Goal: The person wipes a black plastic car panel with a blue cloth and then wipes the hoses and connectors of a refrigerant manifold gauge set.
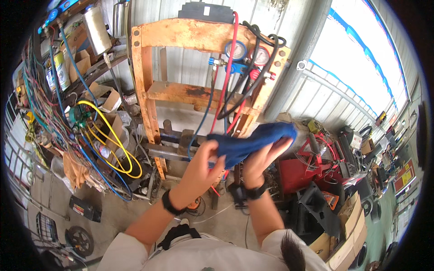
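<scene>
A blue cloth (251,142) is held up in front of me, blurred by motion. My left hand (205,166) pinches its near left end between thumb and fingers. Under and against the cloth's right part lies my right hand (259,164), its fingers stretched along the fabric and partly covered by it. Both wrists wear a black band. Behind the cloth stands a rusty orange steel press frame (203,34). From its upper right hangs a manifold gauge set with a blue gauge (235,50) and a red gauge (260,56), along with red, blue and black hoses.
Bundled wires (44,91) and a looped yellow hose (112,135) crowd the left shelving. Red machinery (301,166) stands at right, near black plastic parts (318,210) and a cardboard box (352,230). A black wheel (79,241) lies on the floor at lower left.
</scene>
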### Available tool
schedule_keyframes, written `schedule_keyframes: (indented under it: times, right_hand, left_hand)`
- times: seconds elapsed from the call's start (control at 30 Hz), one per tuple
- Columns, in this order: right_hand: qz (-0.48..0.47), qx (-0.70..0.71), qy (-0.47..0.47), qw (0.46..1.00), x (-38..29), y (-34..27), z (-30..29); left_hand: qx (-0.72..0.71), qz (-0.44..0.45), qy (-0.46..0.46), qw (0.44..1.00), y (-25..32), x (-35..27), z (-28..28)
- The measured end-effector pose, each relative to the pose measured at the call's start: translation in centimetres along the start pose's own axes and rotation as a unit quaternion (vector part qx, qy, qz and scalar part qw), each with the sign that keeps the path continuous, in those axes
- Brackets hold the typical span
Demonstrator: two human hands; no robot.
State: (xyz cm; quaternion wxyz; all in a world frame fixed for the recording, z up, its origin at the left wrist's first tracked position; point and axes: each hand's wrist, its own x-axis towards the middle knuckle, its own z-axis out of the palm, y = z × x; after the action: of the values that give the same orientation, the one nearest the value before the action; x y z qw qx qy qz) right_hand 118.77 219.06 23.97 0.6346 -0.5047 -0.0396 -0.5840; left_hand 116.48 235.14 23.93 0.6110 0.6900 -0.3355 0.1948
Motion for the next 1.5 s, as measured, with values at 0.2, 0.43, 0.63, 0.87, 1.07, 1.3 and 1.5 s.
schedule_keyframes:
  times: [0.2,0.43,0.63,0.87,1.07,1.3,1.5]
  right_hand:
    - [-0.147,-0.075,-0.016,0.986,18.7,4.5,10.3]
    - [0.271,0.025,-0.107,0.956,25.5,3.8,12.8]
    - [0.360,0.180,-0.190,0.896,15.5,4.9,9.4]
    - [0.245,0.119,-0.294,0.916,4.6,6.7,2.5]
    - [0.085,-0.044,-0.333,0.938,1.1,12.2,-0.5]
    - [0.263,0.124,-0.405,0.867,1.3,15.4,-0.9]
    - [0.267,0.110,-0.439,0.851,3.0,11.5,-2.7]
  left_hand:
    - [0.008,0.182,0.018,0.983,-1.7,16.6,1.5]
    - [-0.094,0.067,-0.135,0.984,-6.5,18.4,4.6]
    - [-0.137,-0.084,-0.198,0.967,-7.8,15.0,2.9]
    - [0.089,0.032,-0.165,0.982,-11.6,7.6,1.6]
    - [0.041,-0.136,-0.028,0.989,-12.1,2.2,2.3]
    - [0.089,-0.068,-0.072,0.991,-7.4,13.0,7.7]
    - [-0.167,-0.104,-0.007,0.980,-1.8,10.8,9.8]
